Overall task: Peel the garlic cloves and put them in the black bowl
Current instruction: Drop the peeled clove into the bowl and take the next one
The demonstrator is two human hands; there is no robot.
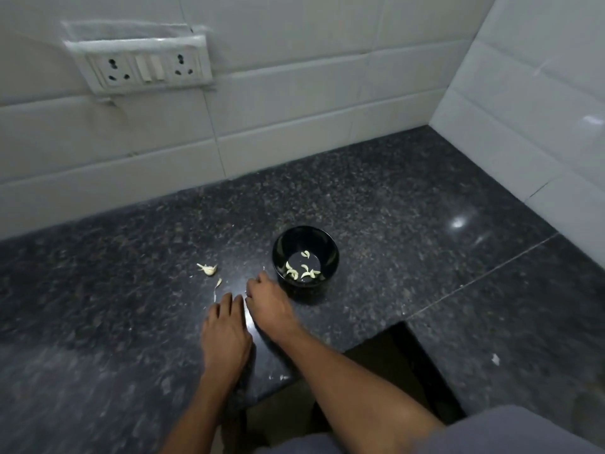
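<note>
Head view, table (pixel 393 208): a dark speckled stone top is seen, set against white tiled walls.
Black bowl (pixel 305 262): it is stood upright on the table, just beside the right hand; several peeled garlic cloves (pixel 302 271) are held inside.
Unpeeled clove (pixel 209 269): it is left on the table, left of the bowl, with a strip of peel (pixel 217 285) near it.
Left hand (pixel 225 335): it is laid palm-down on the table, fingers relaxed, nothing gripped.
Right hand (pixel 269 301): its fingers are curled down to the table; whether anything is pinched cannot be told.
Wall: a socket plate (pixel 144 68) is fixed there.
</note>
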